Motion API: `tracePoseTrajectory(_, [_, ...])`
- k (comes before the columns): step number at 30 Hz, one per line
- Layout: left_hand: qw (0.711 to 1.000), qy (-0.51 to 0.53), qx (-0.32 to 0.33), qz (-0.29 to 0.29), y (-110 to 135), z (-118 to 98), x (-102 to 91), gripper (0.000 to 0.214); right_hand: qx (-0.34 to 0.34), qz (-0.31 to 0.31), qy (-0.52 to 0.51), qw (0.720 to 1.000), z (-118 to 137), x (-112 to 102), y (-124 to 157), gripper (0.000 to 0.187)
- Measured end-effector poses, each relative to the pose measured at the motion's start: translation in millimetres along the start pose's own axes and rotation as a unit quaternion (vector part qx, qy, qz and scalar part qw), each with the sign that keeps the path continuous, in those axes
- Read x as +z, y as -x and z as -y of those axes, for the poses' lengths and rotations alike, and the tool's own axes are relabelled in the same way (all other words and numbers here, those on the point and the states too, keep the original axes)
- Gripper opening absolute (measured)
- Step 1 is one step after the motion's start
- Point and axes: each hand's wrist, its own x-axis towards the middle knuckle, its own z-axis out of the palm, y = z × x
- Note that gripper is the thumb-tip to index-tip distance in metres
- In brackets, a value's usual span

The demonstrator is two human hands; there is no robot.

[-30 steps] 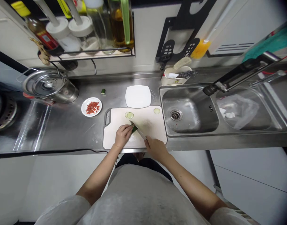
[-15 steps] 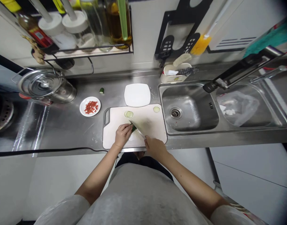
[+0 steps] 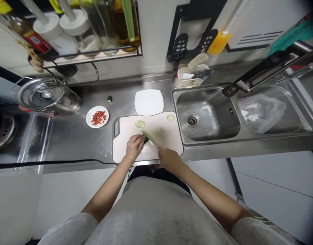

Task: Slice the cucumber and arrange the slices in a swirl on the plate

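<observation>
My left hand (image 3: 135,146) is closed on a dark green cucumber piece (image 3: 146,139), most of it hidden under the fingers. In my right hand (image 3: 169,158) is a kitchen knife (image 3: 151,140), its blade slanting up and left against the cucumber. Both are over a pale cutting board (image 3: 125,148) with a grey edge. Overlapping pale cucumber slices (image 3: 140,124) lie on the board above my left hand. Another cucumber slice (image 3: 170,117) rests near the board's top right corner.
Behind the board sits a white square plate (image 3: 149,102). To the left are a white dish (image 3: 89,121) of chopped red bits, a cucumber end (image 3: 109,99) and a lidded steel pot (image 3: 69,101). The sink (image 3: 207,132) adjoins on the right, with a faucet (image 3: 258,76) above.
The whole view has shifted slightly. Both hands, the knife and the cucumber keep nearly the same places on the board.
</observation>
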Motion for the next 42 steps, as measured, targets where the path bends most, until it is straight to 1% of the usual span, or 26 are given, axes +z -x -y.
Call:
tracePoseTrajectory(4, [1.000,0.000,0.002,0.001,-1.6,-1.6,-1.1,0.018,-0.009,-0.009,-0.002,1.000,-0.4,-2.2,-0.3,0.028])
tracePoseTrajectory(9, [1.000,0.007,0.005,-0.001,-2.1,-1.3,-2.1,0.016,-0.008,0.005,0.002,1.000,-1.4,-3.2,1.3,0.028])
tracePoseTrajectory(13, [1.000,0.010,-0.005,0.010,-1.6,-0.1,-1.5,0.017,-0.011,0.005,0.003,1.000,-0.7,-6.1,-1.0,0.028])
tracePoseTrajectory(20, [1.000,0.007,-0.005,0.009,-2.6,0.2,-1.5,0.020,-0.013,0.006,0.009,1.000,-0.9,-7.3,-3.5,0.029])
tracePoseTrajectory(24, [1.000,0.009,-0.004,0.010,-3.1,0.4,-1.5,0.020,-0.011,0.019,0.007,1.000,-1.3,-6.8,-3.0,0.028])
tracePoseTrajectory(29, [1.000,0.012,0.002,0.007,-3.1,1.0,-1.4,0.017,-0.010,0.014,0.003,1.000,-1.3,-6.1,-5.2,0.030])
tracePoseTrajectory(35, [1.000,0.008,-0.001,0.002,-2.8,1.3,-0.6,0.017,-0.005,0.028,0.005,1.000,-0.3,-5.6,-6.4,0.030])
tracePoseTrajectory(42, [1.000,0.014,0.005,-0.008,-3.5,0.6,-0.4,0.018,0.002,0.035,0.002,0.999,-1.8,0.2,-7.0,0.030])
